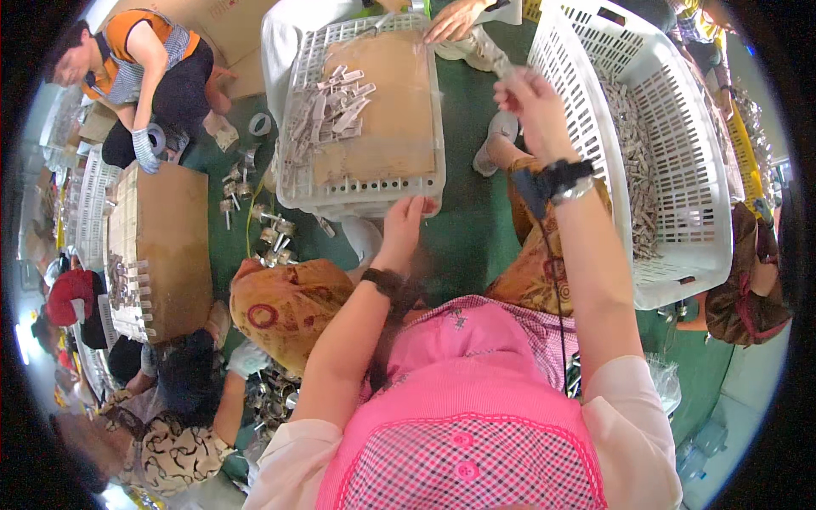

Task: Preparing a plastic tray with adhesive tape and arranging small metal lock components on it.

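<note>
An upturned white plastic crate (361, 200) stands before me with a cardboard sheet (391, 110) on top. Several small flat whitish metal pieces (340, 106) lie heaped on the left of that sheet. My left hand (404, 234) is at the crate's near right edge, its fingers curled; what they hold, if anything, is hidden. Raised at the right, my right hand (534, 102) is closed in a pinch beside a tall white basket (578, 93). Something small and pale shows at its fingertips, too blurred to name. Many similar flat pieces (633, 161) fill the basket's bottom.
Across the crate, another person's hand (455, 21) rests near its far right corner. Metal parts (276, 238) lie on the green floor (331, 255) at the left. A cardboard box (174, 246) with pieces along its edge stands farther left, with co-workers around it.
</note>
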`<action>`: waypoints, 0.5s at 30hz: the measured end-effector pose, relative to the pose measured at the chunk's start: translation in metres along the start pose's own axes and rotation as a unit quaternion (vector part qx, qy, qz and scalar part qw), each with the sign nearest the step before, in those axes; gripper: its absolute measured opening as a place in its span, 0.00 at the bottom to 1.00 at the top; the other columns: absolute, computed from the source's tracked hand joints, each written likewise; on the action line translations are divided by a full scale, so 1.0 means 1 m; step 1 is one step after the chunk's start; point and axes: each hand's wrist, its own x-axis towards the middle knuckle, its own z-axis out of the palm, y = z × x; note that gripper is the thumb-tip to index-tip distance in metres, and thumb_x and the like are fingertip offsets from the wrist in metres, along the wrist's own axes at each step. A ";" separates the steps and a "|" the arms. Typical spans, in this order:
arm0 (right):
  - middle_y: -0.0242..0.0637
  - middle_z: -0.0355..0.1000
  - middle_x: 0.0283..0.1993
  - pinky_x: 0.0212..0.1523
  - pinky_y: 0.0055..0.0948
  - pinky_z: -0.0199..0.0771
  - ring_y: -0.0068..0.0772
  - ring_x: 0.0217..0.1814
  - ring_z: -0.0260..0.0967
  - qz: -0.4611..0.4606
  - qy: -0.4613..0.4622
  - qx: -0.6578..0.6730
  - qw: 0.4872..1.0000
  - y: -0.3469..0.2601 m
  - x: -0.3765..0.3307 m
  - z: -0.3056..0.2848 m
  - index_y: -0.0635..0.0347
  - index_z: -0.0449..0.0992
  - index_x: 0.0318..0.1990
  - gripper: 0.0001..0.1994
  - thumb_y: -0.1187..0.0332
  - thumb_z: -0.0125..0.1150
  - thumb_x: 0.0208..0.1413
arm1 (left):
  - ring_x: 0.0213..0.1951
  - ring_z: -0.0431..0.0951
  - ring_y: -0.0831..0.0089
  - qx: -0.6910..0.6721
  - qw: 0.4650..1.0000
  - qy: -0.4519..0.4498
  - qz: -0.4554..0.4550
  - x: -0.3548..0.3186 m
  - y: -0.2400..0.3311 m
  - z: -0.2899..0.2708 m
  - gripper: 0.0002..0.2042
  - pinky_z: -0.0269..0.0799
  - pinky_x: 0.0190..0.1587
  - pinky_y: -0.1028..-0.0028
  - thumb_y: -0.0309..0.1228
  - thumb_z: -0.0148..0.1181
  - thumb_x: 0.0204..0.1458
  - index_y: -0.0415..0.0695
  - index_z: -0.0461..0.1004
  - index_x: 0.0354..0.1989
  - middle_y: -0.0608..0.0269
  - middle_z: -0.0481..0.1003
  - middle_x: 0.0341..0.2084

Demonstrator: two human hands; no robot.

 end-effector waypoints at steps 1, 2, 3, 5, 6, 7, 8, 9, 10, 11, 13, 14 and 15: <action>0.36 0.71 0.32 0.35 0.21 0.71 0.23 0.32 0.68 0.031 -0.024 0.020 0.999 0.010 -0.014 0.006 0.67 0.69 0.39 0.09 0.71 0.55 0.52 | 0.35 0.73 0.77 -0.053 0.998 -0.003 0.016 0.001 0.014 -0.004 0.15 0.65 0.40 0.77 0.36 0.45 0.57 0.39 0.76 0.32 0.65 0.77 0.30; 0.37 0.71 0.35 0.38 0.23 0.71 0.25 0.36 0.69 0.103 -0.037 0.077 0.991 0.033 -0.027 0.005 0.67 0.68 0.40 0.10 0.72 0.55 0.51 | 0.38 0.72 0.77 -0.020 0.999 -0.021 0.038 0.002 0.031 -0.009 0.15 0.63 0.42 0.77 0.36 0.45 0.57 0.39 0.75 0.35 0.65 0.76 0.33; 0.38 0.70 0.37 0.39 0.24 0.72 0.28 0.38 0.70 0.160 -0.033 0.144 0.976 0.051 -0.050 0.011 0.67 0.67 0.42 0.12 0.72 0.55 0.52 | 0.41 0.71 0.77 -0.054 0.997 -0.032 0.047 0.003 0.049 -0.015 0.14 0.63 0.43 0.76 0.36 0.45 0.57 0.40 0.74 0.37 0.65 0.75 0.36; 0.41 0.69 0.40 0.41 0.28 0.72 0.32 0.40 0.70 0.248 0.024 0.247 0.936 0.090 -0.087 0.031 0.67 0.64 0.46 0.15 0.71 0.56 0.52 | 0.45 0.69 0.76 -0.074 0.994 -0.060 0.052 0.008 0.083 -0.031 0.14 0.63 0.45 0.74 0.36 0.43 0.58 0.40 0.73 0.40 0.63 0.73 0.43; 0.41 0.70 0.39 0.40 0.29 0.72 0.33 0.40 0.70 0.255 -0.006 0.269 0.929 0.102 -0.099 0.040 0.68 0.63 0.45 0.15 0.71 0.56 0.52 | 0.47 0.69 0.75 -0.061 0.994 -0.080 0.048 0.010 0.097 -0.042 0.14 0.62 0.47 0.73 0.36 0.43 0.58 0.41 0.72 0.40 0.62 0.72 0.46; 0.41 0.70 0.39 0.40 0.29 0.72 0.33 0.40 0.70 0.264 -0.007 0.271 0.926 0.104 -0.111 0.053 0.68 0.63 0.45 0.15 0.71 0.56 0.52 | 0.47 0.69 0.75 -0.060 0.995 -0.074 0.041 0.010 0.110 -0.050 0.14 0.62 0.47 0.73 0.36 0.43 0.58 0.41 0.72 0.40 0.62 0.72 0.46; 0.41 0.70 0.39 0.39 0.29 0.72 0.33 0.40 0.70 0.278 -0.026 0.285 0.917 0.103 -0.121 0.069 0.68 0.63 0.45 0.15 0.71 0.56 0.52 | 0.48 0.68 0.74 -0.060 0.993 -0.101 0.029 0.012 0.122 -0.058 0.13 0.62 0.48 0.72 0.36 0.42 0.58 0.41 0.71 0.39 0.61 0.71 0.48; 0.41 0.70 0.39 0.39 0.29 0.72 0.32 0.40 0.70 0.290 -0.041 0.299 0.908 0.100 -0.129 0.082 0.69 0.62 0.45 0.15 0.71 0.56 0.53 | 0.49 0.68 0.73 -0.062 0.989 -0.131 0.018 0.014 0.129 -0.063 0.13 0.62 0.50 0.71 0.36 0.41 0.59 0.41 0.71 0.37 0.61 0.69 0.49; 0.41 0.70 0.39 0.39 0.29 0.72 0.32 0.40 0.70 0.291 -0.039 0.301 0.907 0.098 -0.132 0.094 0.69 0.62 0.45 0.15 0.71 0.56 0.53 | 0.50 0.67 0.71 -0.069 0.988 -0.140 -0.001 0.016 0.131 -0.068 0.13 0.62 0.51 0.70 0.34 0.40 0.59 0.40 0.70 0.34 0.57 0.68 0.51; 0.41 0.70 0.39 0.39 0.29 0.71 0.32 0.40 0.69 0.294 -0.059 0.275 0.914 0.095 -0.134 0.104 0.69 0.63 0.45 0.15 0.71 0.55 0.53 | 0.50 0.67 0.71 -0.068 0.988 -0.142 -0.003 0.017 0.132 -0.071 0.13 0.62 0.51 0.70 0.34 0.40 0.59 0.40 0.70 0.34 0.57 0.68 0.51; 0.41 0.70 0.38 0.40 0.28 0.71 0.31 0.40 0.69 0.300 -0.078 0.245 0.919 0.083 -0.134 0.119 0.69 0.63 0.45 0.15 0.70 0.55 0.53 | 0.48 0.69 0.68 -0.129 0.974 -0.175 -0.067 0.017 0.132 -0.079 0.13 0.64 0.50 0.69 0.34 0.39 0.59 0.37 0.69 0.35 0.50 0.68 0.50; 0.41 0.70 0.40 0.41 0.28 0.70 0.32 0.40 0.69 0.292 -0.099 0.224 0.924 0.073 -0.133 0.125 0.68 0.63 0.45 0.14 0.71 0.54 0.54 | 0.48 0.69 0.68 -0.132 0.973 -0.177 -0.069 0.018 0.132 -0.083 0.13 0.64 0.50 0.69 0.34 0.39 0.59 0.37 0.69 0.35 0.50 0.68 0.50; 0.41 0.69 0.41 0.43 0.28 0.69 0.32 0.41 0.68 0.284 -0.119 0.202 0.930 0.069 -0.130 0.127 0.67 0.62 0.46 0.13 0.71 0.52 0.54 | 0.46 0.70 0.67 -0.138 0.975 -0.166 -0.045 0.018 0.133 -0.087 0.14 0.64 0.50 0.69 0.34 0.40 0.59 0.36 0.69 0.34 0.48 0.69 0.48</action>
